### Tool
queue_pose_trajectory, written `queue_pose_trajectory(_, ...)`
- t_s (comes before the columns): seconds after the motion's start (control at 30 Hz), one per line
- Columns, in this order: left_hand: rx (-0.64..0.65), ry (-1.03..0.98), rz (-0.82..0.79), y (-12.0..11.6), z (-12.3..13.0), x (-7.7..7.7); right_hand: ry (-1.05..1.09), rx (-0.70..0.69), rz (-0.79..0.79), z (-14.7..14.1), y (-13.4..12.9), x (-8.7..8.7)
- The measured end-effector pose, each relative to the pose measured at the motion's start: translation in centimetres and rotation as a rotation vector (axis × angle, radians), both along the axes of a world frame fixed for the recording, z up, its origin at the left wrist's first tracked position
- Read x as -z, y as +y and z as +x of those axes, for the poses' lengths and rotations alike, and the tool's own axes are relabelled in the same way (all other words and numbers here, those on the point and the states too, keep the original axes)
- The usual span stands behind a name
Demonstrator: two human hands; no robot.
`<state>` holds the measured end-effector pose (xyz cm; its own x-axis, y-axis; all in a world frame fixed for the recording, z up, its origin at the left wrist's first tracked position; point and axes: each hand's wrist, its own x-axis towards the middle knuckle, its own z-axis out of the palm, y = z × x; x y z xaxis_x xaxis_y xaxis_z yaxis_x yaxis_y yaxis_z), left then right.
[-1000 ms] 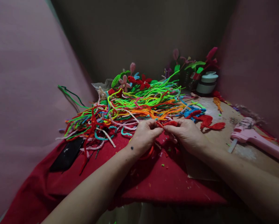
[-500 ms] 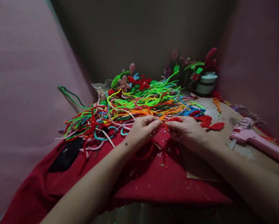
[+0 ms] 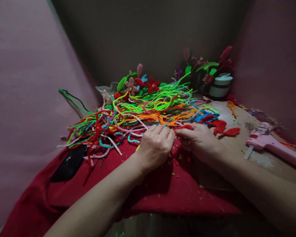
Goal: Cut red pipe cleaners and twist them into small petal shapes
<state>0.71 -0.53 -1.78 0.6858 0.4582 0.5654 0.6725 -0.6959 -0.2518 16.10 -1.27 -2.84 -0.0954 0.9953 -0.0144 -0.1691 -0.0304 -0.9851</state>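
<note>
Two bare hands work close together over the red cloth (image 3: 187,201), at the near edge of the fuzzy stem pile (image 3: 153,110). Right hand (image 3: 201,141): thumb and forefinger pinching a red fuzzy piece (image 3: 184,127), part of it poking out above the thumb. Left hand (image 3: 157,142): curled, back to camera, just beside the piece's near end; fingertips hidden, so cannot tell whether it grips anything.

Risks, my judgement. Main one: the piece slips or twists in the right pinch, since only a small stretch is held and the fuzz probably gives under pressure. If the left fingers are on it too, a hard pull could bend it out of shape or strip the pile (if it has a wire core, which I can't see). Snagging is likely enough: loose stems lie right behind the knuckles and could hook on and drag along.

Mix-up risk: more red pieces (image 3: 230,132) lie on the tan board (image 3: 238,149) just past the right hand, same colour, easy to grab wrong or brush away. Small scraps (image 3: 173,174) on the cloth might cling to the fuzz. Pink glue gun (image 3: 269,142) lies beyond the right forearm; a wide elbow swing could knock it, and burn if hot (can't tell). Dim light makes misplacing an end easier.
</note>
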Motion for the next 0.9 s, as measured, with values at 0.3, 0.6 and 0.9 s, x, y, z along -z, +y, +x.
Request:
queue_pose_trajectory(0.3,0.063,-0.360,-0.072,1.3,-0.4,0.6,0.332,-0.092,-0.158,0.3,0.6,-0.5)
queue_pose_trajectory(0.6,0.225,-1.021,-1.827,1.9,-1.1,-1.4,0.161,-0.207,0.132,0.8,0.1,-0.4)
queue_pose_trajectory(0.9,-0.080,-0.374,-0.868,-0.1,0.2,-0.8,-0.320,0.055,0.289,0.6,0.0,-0.4)
